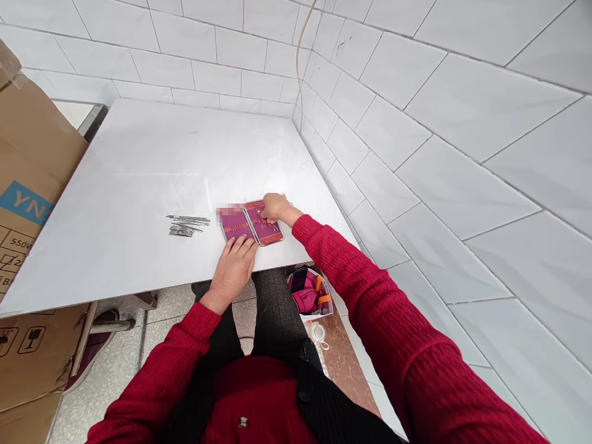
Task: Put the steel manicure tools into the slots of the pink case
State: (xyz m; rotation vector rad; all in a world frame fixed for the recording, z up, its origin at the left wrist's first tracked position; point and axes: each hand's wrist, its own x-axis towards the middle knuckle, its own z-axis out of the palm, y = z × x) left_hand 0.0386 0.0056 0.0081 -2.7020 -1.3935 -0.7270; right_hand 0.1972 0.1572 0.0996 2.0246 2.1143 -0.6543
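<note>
An open zip case (237,226) with a purple and red lining and rows of small orange elastic loops lies flat on the white table (152,148). My left hand (235,265) rests with outstretched fingers on the near edge of its left half. Over the right half, my right hand (274,208) has its fingers pinched together; whatever is between them is too small to make out. A thin light-coloured piece lies in the loops below these fingers. Left of the case is a loose pile of thin dark metal pieces (189,222), with a small shiny flat item (180,230) at its near side.
Tiled walls (402,117) border the table at the back and right. A large cardboard box (32,160) stands against its left side. Below the right edge, a white bin (319,296) holds magenta cloth and a dark phone-like object. A thin cable (300,68) hangs in the corner.
</note>
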